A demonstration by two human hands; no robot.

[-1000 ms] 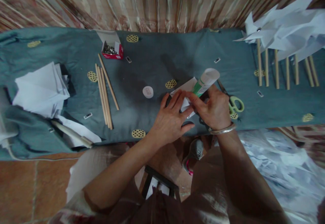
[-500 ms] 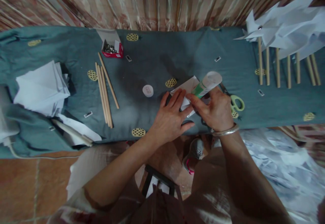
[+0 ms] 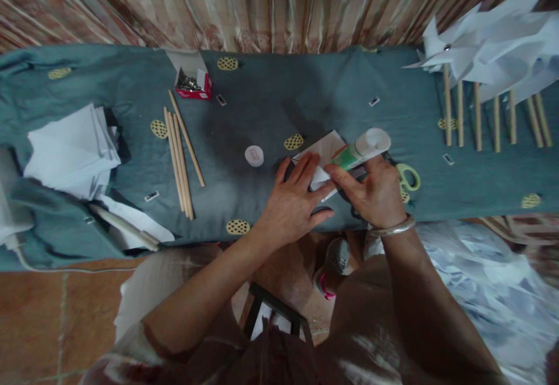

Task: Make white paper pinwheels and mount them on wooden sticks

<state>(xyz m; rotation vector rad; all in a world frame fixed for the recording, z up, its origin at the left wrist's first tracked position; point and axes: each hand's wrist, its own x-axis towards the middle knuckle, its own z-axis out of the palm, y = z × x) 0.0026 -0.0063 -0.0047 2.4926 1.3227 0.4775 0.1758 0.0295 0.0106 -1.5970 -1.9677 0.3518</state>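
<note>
My left hand [image 3: 294, 201] lies flat with fingers spread, pressing a small piece of white folded paper [image 3: 328, 143] against the cloth. My right hand [image 3: 375, 190] is wrapped round a green and white glue stick [image 3: 361, 149], held tilted over the paper; its lower end is hidden behind my thumb. Left of the paper lies a round white cap [image 3: 254, 156]. Scissors with light green handles [image 3: 409, 177] rest just beyond my right hand, their blades partly covered.
Wooden sticks [image 3: 179, 163] and a red box of metal pins [image 3: 194, 85] lie to the left, beside a stack of white paper [image 3: 74, 152]. White paper pinwheels [image 3: 484, 47] on sticks lie at the far right. A green cloth [image 3: 262, 105] covers the table.
My right hand has shifted slightly right and towards me, with the glue stick leaning lower. The left hand has stayed in place on the paper.
</note>
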